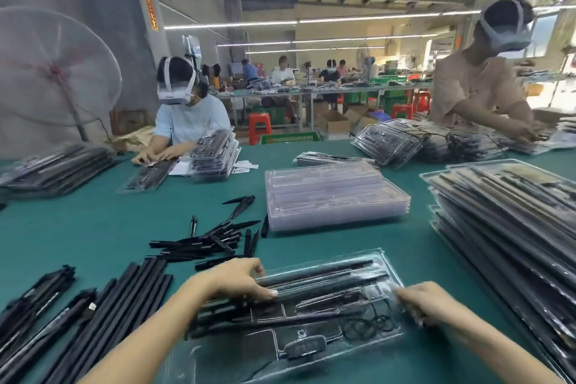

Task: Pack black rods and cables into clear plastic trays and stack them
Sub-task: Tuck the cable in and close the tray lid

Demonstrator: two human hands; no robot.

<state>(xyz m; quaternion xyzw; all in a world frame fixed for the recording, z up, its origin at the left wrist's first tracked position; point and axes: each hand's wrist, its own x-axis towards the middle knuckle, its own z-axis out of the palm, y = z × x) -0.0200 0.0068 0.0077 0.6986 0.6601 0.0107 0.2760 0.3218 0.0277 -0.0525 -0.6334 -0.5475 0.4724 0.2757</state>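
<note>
A clear plastic tray lies in front of me on the green table, holding black rods and a coiled black cable. My left hand grips the tray's left end, fingers curled over the far edge and thumb pressing on the rods. My right hand holds the tray's right edge with curled fingers. Loose black rods lie at the left, shorter black pieces beyond them.
A stack of empty clear trays stands in the middle of the table. Filled trays are piled at the right. More stacks lie far left and at the back. Two people work across the table.
</note>
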